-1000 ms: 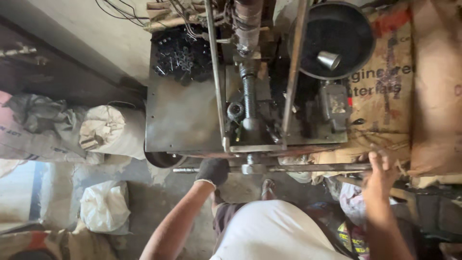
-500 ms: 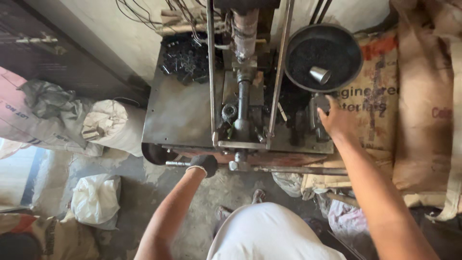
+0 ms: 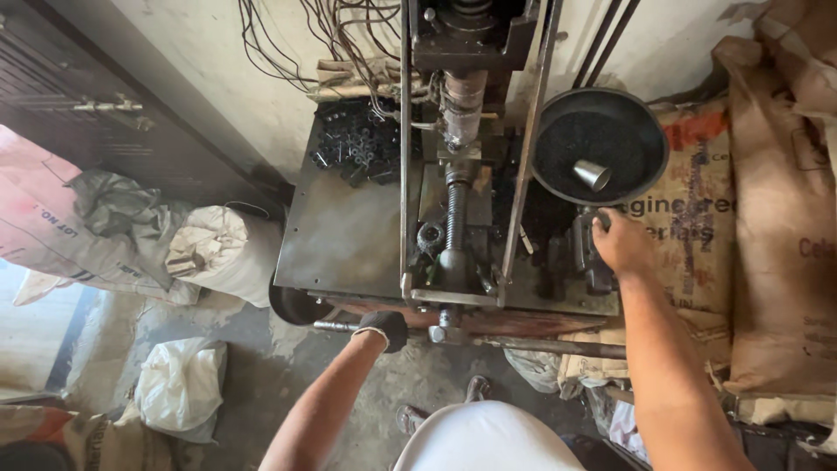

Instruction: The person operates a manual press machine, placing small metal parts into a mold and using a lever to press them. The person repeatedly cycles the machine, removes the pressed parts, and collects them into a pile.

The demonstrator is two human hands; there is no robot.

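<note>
Gripping a long horizontal steel bar (image 3: 523,342) at the front edge of a small press machine (image 3: 453,227), the gloved left hand (image 3: 384,329) wraps fully closed round the rod near its left end. Reaching forward on the other side, the bare right hand (image 3: 621,242) rests over a dark part (image 3: 591,262) on the machine's right flank, fingers curled down on it; cannot tell whether actually clamped or merely resting.

Running between the two hands, a vertical threaded screw (image 3: 454,222) inside a frame of upright steel rods (image 3: 405,148). Lying just above the right hand, a round black pan (image 3: 558,144) full of dark powder, with a small metal cup (image 3: 593,174) tipped on its side in it. Sitting beyond the left hand, a flat grey steel table plate (image 3: 349,235), and at its far corner a heap of small black moulded pieces (image 3: 353,148) under loose wires (image 3: 288,44).

Standing to the right of the right arm, brown paper sacks (image 3: 776,218). Slumping left of the left arm, a tied pale sack (image 3: 222,249), and nearer the body a white plastic bag (image 3: 179,384) on the concrete floor (image 3: 261,358).
</note>
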